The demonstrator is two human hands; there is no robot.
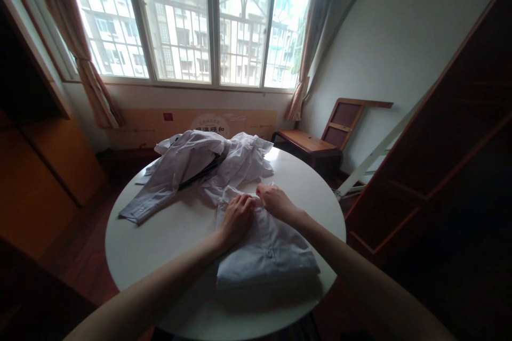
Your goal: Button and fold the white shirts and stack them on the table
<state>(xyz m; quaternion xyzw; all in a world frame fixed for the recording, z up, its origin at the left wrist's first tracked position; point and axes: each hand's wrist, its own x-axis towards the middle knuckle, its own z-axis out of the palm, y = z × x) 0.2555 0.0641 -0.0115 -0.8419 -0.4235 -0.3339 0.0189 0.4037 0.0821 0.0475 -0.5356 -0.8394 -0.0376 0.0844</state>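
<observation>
Folded white shirt (264,248), soft cotton rectangle; left hand (237,218), right hand (276,201) fingers pinching collar edge.

Backlit hard by the window (188,21), panes blown out to near white. Dim everywhere else: left cabinet (36,170) and right shelving (460,160) sunk in murk. Soft sheen on the table (160,245), faint shadows under the shirt (264,250) and arms. Strong wide-angle bend at the edges, frames bowing. Centre fairly sharp, slightly grainy in the dark.
</observation>
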